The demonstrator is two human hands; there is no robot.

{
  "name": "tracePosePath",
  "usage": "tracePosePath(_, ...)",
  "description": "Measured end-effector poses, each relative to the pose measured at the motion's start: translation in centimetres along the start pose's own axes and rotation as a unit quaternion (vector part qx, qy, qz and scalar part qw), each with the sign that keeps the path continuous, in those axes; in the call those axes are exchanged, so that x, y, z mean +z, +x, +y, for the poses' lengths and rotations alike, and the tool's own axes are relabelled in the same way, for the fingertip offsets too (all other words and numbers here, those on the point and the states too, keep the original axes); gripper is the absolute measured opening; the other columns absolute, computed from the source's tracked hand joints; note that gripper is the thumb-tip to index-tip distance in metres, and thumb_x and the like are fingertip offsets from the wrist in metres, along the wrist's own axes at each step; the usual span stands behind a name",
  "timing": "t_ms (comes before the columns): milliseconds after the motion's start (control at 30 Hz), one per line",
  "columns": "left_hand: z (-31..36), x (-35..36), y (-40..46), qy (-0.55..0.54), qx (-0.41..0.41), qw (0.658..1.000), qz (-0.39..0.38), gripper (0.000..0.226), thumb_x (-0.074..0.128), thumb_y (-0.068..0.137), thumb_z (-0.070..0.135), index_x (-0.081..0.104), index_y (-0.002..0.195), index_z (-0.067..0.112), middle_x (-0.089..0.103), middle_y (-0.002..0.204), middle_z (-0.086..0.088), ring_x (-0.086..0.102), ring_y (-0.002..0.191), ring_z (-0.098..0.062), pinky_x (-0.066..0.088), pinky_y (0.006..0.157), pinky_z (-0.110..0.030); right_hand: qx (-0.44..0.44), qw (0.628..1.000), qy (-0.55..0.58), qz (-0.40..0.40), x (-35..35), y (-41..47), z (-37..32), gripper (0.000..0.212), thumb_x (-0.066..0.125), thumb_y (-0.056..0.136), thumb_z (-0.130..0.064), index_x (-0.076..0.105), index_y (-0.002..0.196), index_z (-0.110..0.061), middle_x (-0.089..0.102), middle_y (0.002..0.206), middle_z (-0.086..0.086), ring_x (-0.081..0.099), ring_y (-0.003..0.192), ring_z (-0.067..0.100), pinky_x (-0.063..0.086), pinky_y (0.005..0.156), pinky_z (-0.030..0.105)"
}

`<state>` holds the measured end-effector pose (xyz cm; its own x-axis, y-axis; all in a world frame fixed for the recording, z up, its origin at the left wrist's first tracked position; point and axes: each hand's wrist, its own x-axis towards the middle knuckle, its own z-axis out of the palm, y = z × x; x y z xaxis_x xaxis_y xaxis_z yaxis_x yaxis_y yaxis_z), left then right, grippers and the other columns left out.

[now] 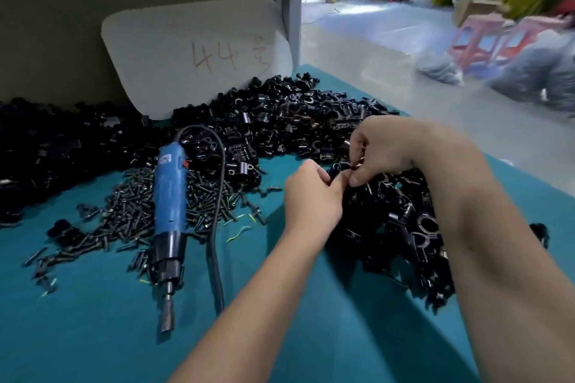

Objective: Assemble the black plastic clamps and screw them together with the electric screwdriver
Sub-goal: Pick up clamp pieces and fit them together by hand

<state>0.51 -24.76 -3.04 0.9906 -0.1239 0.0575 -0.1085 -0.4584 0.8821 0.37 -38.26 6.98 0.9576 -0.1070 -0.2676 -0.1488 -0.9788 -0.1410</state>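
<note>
My left hand (312, 193) and my right hand (384, 148) meet above the teal table, both pinching a small black plastic clamp piece (339, 168) between their fingertips. Most of that piece is hidden by the fingers. Under and right of the hands lies a heap of black clamps (401, 227). A larger heap of clamp parts (280, 121) spreads behind them. The blue electric screwdriver (169, 196) lies untouched to the left, bit toward me, on a scatter of black screws (130, 214).
The screwdriver's black cable (217, 227) loops beside it. A white board marked "44" (193, 53) leans at the back. More black parts (46, 149) pile at far left. The teal table (93, 336) ends at right, beyond it a floor with bags and people.
</note>
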Motion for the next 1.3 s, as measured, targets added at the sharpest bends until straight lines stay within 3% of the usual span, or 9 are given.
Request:
tracePosePath(167, -0.3, -1.2, -0.5, -0.02, 0.01, 0.998, 0.056, 0.037, 0.062, 0.1, 0.038, 0.05, 0.07, 0.019, 0.059, 0.069, 0.002, 0.056, 0.07, -0.023, 0.038, 0.063, -0.036, -0.033, 0.995, 0.025, 0.086, -0.8, 0.8, -1.4, 0.019, 0.082, 0.087, -0.036, 0.075, 0.088, -0.019, 0.073, 0.085, 0.002, 0.067, 0.081, 0.026, 0.048, 0.062, 0.028)
tracePosePath(367, -0.7, -4.0, 0.3, -0.051, -0.016, 0.989, 0.14, 0.026, 0.058, 0.098, 0.021, 0.057, 0.074, 0.011, 0.059, 0.068, 0.0, 0.049, 0.059, -0.013, 0.028, 0.053, -0.03, -0.092, 0.989, 0.033, 0.109, 0.5, 3.6, -7.8, 0.017, 0.063, 0.091, -0.011, 0.078, 0.099, -0.006, 0.077, 0.1, 0.012, 0.072, 0.097, 0.03, 0.061, 0.086, 0.042)
tracePosePath(467, -1.4, -6.0, 0.3, -0.049, -0.041, 0.977, 0.205, 0.023, 0.06, 0.095, 0.018, 0.056, 0.073, 0.013, 0.059, 0.066, 0.001, 0.049, 0.059, -0.017, 0.031, 0.051, -0.03, -0.128, 0.986, 0.044, 0.096, 2.0, 5.0, -11.0, 0.027, 0.054, 0.09, -0.005, 0.079, 0.097, -0.013, 0.078, 0.102, 0.008, 0.07, 0.086, 0.025, 0.06, 0.076, 0.033)
tracePosePath(533, -2.0, -7.2, -0.1, -0.065, -0.042, 0.961, 0.267, 0.022, 0.06, 0.094, 0.018, 0.056, 0.072, 0.015, 0.059, 0.065, 0.004, 0.052, 0.059, -0.011, 0.037, 0.055, -0.03, -0.139, 0.984, 0.063, 0.092, 2.9, 5.9, -12.6, 0.026, 0.055, 0.091, -0.006, 0.076, 0.095, -0.019, 0.077, 0.103, 0.007, 0.065, 0.075, 0.021, 0.055, 0.061, 0.025)
tracePosePath(667, -2.5, -9.4, 0.0, -0.1, -0.027, 0.935, 0.339, 0.023, 0.059, 0.093, 0.019, 0.055, 0.07, 0.016, 0.057, 0.064, 0.007, 0.05, 0.059, -0.007, 0.039, 0.06, -0.03, -0.125, 0.988, 0.077, 0.043, 5.0, 7.5, -14.6, 0.022, 0.061, 0.094, -0.011, 0.07, 0.109, -0.025, 0.068, 0.109, 0.009, 0.067, 0.099, 0.033, 0.056, 0.086, 0.036)
tracePosePath(867, -3.4, -11.5, 0.5, -0.125, -0.021, 0.94, 0.317, 0.032, 0.061, 0.09, 0.016, 0.047, 0.062, 0.02, 0.047, 0.052, 0.011, 0.043, 0.049, -0.006, 0.03, 0.05, -0.02, -0.071, 0.992, 0.08, 0.065, 6.0, 8.0, -14.6, 0.021, 0.071, 0.09, -0.011, 0.073, 0.111, -0.01, 0.071, 0.113, 0.015, 0.07, 0.101, 0.036, 0.059, 0.094, 0.042)
tracePosePath(933, -3.8, -12.4, 0.3, -0.135, -0.003, 0.942, 0.306, 0.035, 0.062, 0.091, 0.015, 0.045, 0.062, 0.021, 0.044, 0.049, 0.013, 0.04, 0.048, -0.006, 0.03, 0.051, -0.021, -0.048, 0.993, 0.068, 0.089, 5.8, 8.1, -14.2, 0.009, 0.075, 0.093, -0.015, 0.068, 0.092, -0.008, 0.069, 0.095, 0.013, 0.067, 0.093, 0.035, 0.057, 0.086, 0.038)
tracePosePath(1033, -4.3, -14.2, 0.0, -0.13, 0.037, 0.942, 0.308, 0.033, 0.062, 0.092, 0.014, 0.045, 0.063, 0.019, 0.044, 0.05, 0.013, 0.039, 0.05, -0.006, 0.032, 0.052, -0.022, -0.035, 0.98, 0.099, 0.169, 5.4, 7.5, -14.5, 0.046, 0.075, 0.096, -0.038, 0.048, 0.069, -0.011, 0.052, 0.07, 0.006, 0.059, 0.077, 0.033, 0.044, 0.068, 0.034)
tracePosePath(1300, -10.0, -21.9, -0.7, 0.006, 0.02, 0.917, 0.399, 0.023, 0.061, 0.093, 0.022, 0.054, 0.071, 0.019, 0.056, 0.06, 0.008, 0.052, 0.06, -0.011, 0.045, 0.061, -0.037, -0.235, 0.898, 0.259, 0.268, 6.7, 4.2, -24.1, 0.034, 0.073, 0.094, -0.044, 0.068, 0.11, -0.014, 0.07, 0.09, 0.0, 0.065, 0.088, 0.023, 0.052, 0.079, 0.038)
